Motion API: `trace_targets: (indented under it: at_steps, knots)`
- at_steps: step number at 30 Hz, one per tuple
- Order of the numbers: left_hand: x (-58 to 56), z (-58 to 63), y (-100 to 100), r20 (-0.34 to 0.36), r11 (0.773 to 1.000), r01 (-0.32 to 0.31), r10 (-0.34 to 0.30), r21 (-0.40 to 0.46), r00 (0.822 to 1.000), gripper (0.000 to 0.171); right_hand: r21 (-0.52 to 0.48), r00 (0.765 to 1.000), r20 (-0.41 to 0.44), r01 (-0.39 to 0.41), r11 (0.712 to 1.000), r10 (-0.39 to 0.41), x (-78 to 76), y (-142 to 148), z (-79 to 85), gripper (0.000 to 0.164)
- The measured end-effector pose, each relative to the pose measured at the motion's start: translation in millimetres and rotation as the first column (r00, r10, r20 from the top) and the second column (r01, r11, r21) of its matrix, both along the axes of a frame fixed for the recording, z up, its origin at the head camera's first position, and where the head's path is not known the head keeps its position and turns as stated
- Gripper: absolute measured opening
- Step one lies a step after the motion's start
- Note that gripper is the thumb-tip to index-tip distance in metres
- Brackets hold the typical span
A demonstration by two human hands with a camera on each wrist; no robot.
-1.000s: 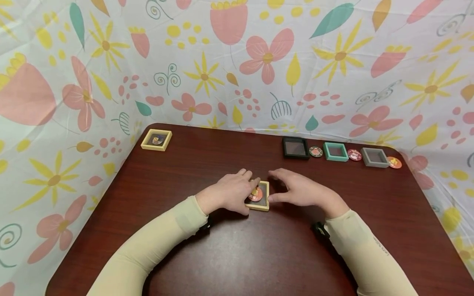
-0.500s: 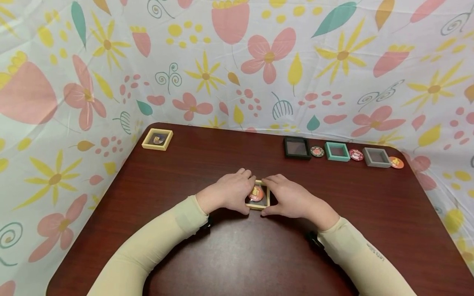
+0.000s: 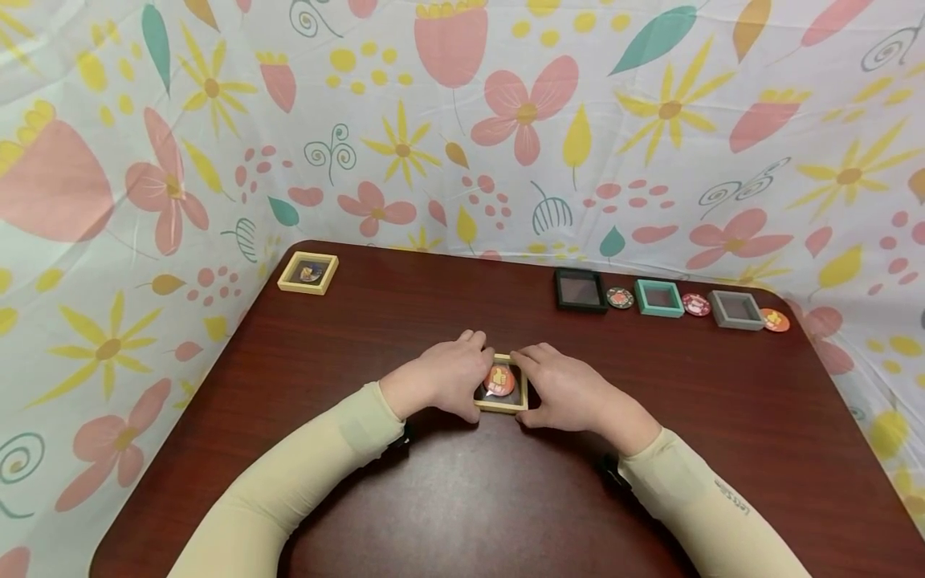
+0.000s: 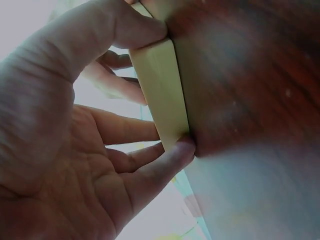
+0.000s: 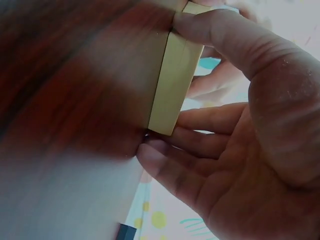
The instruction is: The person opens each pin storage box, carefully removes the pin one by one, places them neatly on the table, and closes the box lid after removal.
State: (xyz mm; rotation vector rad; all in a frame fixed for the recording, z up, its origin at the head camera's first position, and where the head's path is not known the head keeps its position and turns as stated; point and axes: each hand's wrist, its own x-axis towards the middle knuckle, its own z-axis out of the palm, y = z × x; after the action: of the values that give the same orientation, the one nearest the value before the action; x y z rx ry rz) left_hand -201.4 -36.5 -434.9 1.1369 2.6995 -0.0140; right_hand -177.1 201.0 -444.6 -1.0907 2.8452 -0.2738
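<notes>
A yellow square display frame (image 3: 526, 393) lies on the table between my hands, with a round orange thumbs-up badge (image 3: 499, 380) behind its clear window. My left hand (image 3: 450, 373) grips its left side, thumb at the near corner and fingers toward the far one. From the right, my right hand (image 3: 571, 387) holds the opposite side the same way. In the left wrist view, thumb and a fingertip touch the yellow side wall (image 4: 160, 85) at its ends. The right wrist view has the thumb on the frame's side wall (image 5: 177, 80), with fingers at its other end.
Another yellow frame (image 3: 307, 287) holding a badge sits at the far left corner. Along the back right stand a black frame (image 3: 580, 305), a teal frame (image 3: 659, 311) and a grey frame (image 3: 737, 323), with round badges (image 3: 696, 304) beside them. A flowered cloth (image 3: 433, 217) hangs behind the table.
My right hand has moved left onto the yellow frame and now holds its right side. My left fingers have drawn back from over the badge to the frame's left edge.
</notes>
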Motion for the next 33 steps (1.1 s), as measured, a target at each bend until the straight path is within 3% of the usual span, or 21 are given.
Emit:
trace_targets:
  at_steps: [15, 33]
  knots:
    - [5.0, 0.0, 6.6, -0.094, 0.997, 0.039, -0.046, -0.070, 0.994, 0.090, 0.021, 0.992, -0.113, -0.046, 0.999, 0.048, -0.3, -10.1, -0.7, 0.093]
    - [6.3, 2.4, 9.3, -0.105, 0.992, 0.054, -0.066, -0.115, 0.992, 0.089, 0.025, 0.995, -0.090, -0.051, 0.998, 0.053, -4.1, -7.6, 1.6, 0.093]
